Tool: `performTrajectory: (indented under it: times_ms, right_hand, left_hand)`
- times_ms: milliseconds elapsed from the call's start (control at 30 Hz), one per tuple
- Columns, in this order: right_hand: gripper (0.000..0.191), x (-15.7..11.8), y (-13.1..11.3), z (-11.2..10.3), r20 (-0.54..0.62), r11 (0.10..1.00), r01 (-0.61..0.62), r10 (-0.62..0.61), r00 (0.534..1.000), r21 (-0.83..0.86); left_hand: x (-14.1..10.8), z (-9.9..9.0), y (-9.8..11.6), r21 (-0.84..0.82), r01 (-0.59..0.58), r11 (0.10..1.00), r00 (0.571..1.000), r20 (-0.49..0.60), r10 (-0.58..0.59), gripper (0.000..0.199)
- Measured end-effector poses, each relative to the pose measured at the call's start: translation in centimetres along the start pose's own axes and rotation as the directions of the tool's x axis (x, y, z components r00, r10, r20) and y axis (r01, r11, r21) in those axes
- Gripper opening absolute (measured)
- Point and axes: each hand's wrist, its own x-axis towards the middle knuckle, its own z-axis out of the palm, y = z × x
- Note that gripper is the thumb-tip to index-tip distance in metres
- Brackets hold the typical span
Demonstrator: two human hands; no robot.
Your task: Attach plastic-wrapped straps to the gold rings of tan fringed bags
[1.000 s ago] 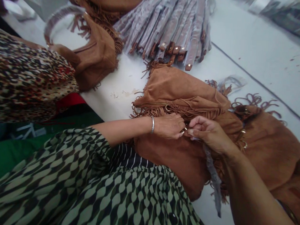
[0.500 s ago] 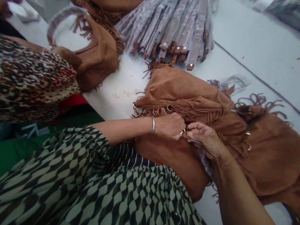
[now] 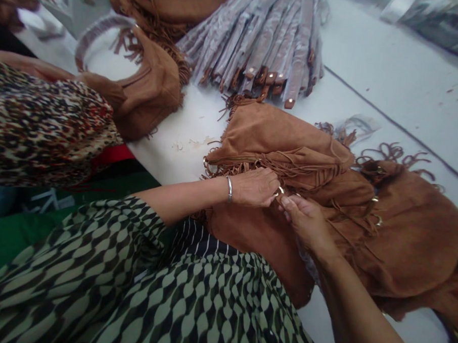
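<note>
My left hand, with a silver bracelet at the wrist, is closed on a gold metal ring above a brown suede bag. Just right of the ring, my right hand pinches the end of a brown strap. The two hands nearly meet at the ring. Plastic wrap hangs beneath my right hand. The bag lies against my front at the table's edge. My fingers partly hide the ring and the strap end.
More fringed brown bags lie to the right, and another lies beyond my hands. Plastic-wrapped straps are piled at the back of the white table. At left, a person in a patterned sleeve holds a brown bag.
My right hand has turned and closed its fingers more tightly around the strap end at the ring. My left hand has shifted slightly left.
</note>
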Motion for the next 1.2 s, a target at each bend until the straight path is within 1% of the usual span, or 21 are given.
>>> performTrajectory:
  times_ms: [100,167,233,267,300,367,467,533,567,600,667,767,833,933,967,1000,1067,1167,1200]
  right_hand:
    - [0.036,-0.2,0.5,0.6,-0.058,0.985,0.061,-0.071,0.996,-0.164]
    - [0.033,-0.3,0.8,1.0,-0.098,0.956,0.087,-0.119,0.988,-0.282]
    - [0.031,-0.4,1.0,1.2,-0.124,0.932,0.104,-0.156,0.98,-0.347]
    - [0.031,-0.3,0.9,1.2,-0.119,0.93,0.118,-0.169,0.978,-0.348]
    - [0.031,-0.3,0.8,1.0,-0.1,0.935,0.135,-0.176,0.979,-0.329]
    - [0.032,-0.1,0.1,0.2,-0.019,0.95,0.165,-0.176,0.984,-0.267]
    - [0.032,0.2,-1.3,-1.1,0.11,0.953,0.191,-0.169,0.979,-0.235]
    - [0.032,0.2,-1.9,-1.5,0.157,0.95,0.214,-0.181,0.971,-0.228]
    - [0.031,0.2,-2.1,-1.4,0.159,0.947,0.225,-0.192,0.968,-0.23]
    - [0.031,0.2,-2.1,-1.2,0.146,0.944,0.233,-0.202,0.968,-0.234]
    - [0.03,0.2,-1.8,-0.6,0.081,0.937,0.24,-0.227,0.97,-0.253]
    - [0.03,0.3,-1.0,0.2,-0.004,0.932,0.245,-0.255,0.967,-0.267]
    - [0.03,0.5,-0.8,0.3,0.0,0.937,0.245,-0.253,0.967,-0.248]
    - [0.03,1.0,-0.8,-0.2,0.063,0.953,0.245,-0.237,0.969,-0.178]
    - [0.031,1.1,-0.9,-0.4,0.096,0.961,0.239,-0.227,0.969,-0.14]
    - [0.032,1.2,-0.9,-0.6,0.132,0.969,0.229,-0.216,0.967,-0.093]
    - [0.034,1.5,-0.8,-1.1,0.22,0.983,0.185,-0.183,0.958,0.01]
    - [0.035,2.0,-0.7,-1.9,0.348,0.989,0.042,-0.09,0.933,0.141]
    - [0.034,2.3,-0.7,-2.2,0.373,0.984,-0.019,-0.049,0.927,0.176]
  left_hand:
    - [-0.1,0.4,0.2,0.011,0.004,1.0,1.0,0.008,-0.004,0.024]
    - [-0.1,0.6,0.3,0.015,-0.006,1.0,1.0,0.02,0.006,0.024]
    - [-0.2,0.7,0.1,0.02,-0.032,0.999,0.999,0.035,0.031,0.023]
    - [-0.2,0.6,0.0,0.019,-0.047,0.999,0.998,0.039,0.046,0.022]
    - [-0.2,0.4,-0.1,0.014,-0.055,0.998,0.998,0.037,0.054,0.021]
    - [-0.3,0.0,-0.3,-0.029,-0.032,0.999,0.999,0.022,0.033,0.023]
    - [-0.6,-0.6,-0.6,-0.218,0.051,0.975,0.999,0.003,-0.052,0.032]
    - [-0.7,-0.7,-0.9,-0.38,0.088,0.921,0.995,-0.005,-0.097,0.038]
    - [-0.7,-0.6,-1.0,-0.452,0.088,0.888,0.995,-0.01,-0.104,0.04]
    - [-0.7,-0.4,-1.2,-0.515,0.08,0.854,0.995,-0.016,-0.102,0.04]
    - [-0.6,0.0,-1.6,-0.61,0.051,0.791,0.995,-0.039,-0.095,0.038]
    - [-0.2,0.4,-2.2,-0.708,0.048,0.704,0.992,-0.049,-0.117,0.034]
    - [0.1,0.6,-2.4,-0.799,0.067,0.598,0.994,0.001,-0.11,0.033]
    - [0.6,0.6,-2.8,-0.912,0.118,0.394,0.993,0.116,-0.028,0.033]
    - [0.8,0.5,-2.9,-0.928,0.138,0.347,0.989,0.149,0.003,0.033]
    - [0.9,0.5,-3.1,-0.935,0.153,0.319,0.984,0.173,0.034,0.032]
    - [1.2,0.2,-3.3,-0.94,0.167,0.299,0.976,0.201,0.088,0.031]
    - [1.5,-0.4,-3.7,-0.934,0.162,0.32,0.96,0.224,0.167,0.03]
    - [1.5,-0.7,-3.7,-0.926,0.162,0.342,0.96,0.228,0.164,0.031]
